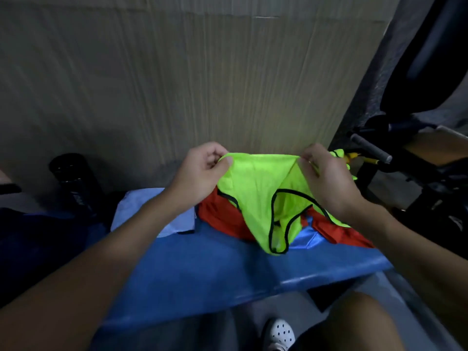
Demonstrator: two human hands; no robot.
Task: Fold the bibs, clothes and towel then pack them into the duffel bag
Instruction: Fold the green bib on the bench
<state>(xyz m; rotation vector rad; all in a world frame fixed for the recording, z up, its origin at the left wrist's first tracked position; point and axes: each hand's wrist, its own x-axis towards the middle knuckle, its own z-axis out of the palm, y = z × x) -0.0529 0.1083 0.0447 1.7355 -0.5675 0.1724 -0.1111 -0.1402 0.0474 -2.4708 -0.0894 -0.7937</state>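
Note:
A neon green bib [255, 188] with black trim hangs in the air above a blue bench [207, 272]. My left hand [202, 173] pinches its upper left corner and my right hand [326, 178] pinches its upper right corner, stretching the top edge between them. Its lower end droops onto a red garment [222, 219] lying on the bench. A light blue folded cloth [141, 206] lies left of the red one, partly under my left forearm. A shiny blue cloth [307, 239] shows under the red garment. The duffel bag is not plainly visible.
A cardboard wall [177, 84] stands right behind the bench. A black cylinder [73, 178] stands at the left. Dark exercise equipment [405, 158] with padded bars crowds the right side. My knee and a white shoe [278, 333] are below the bench's front edge.

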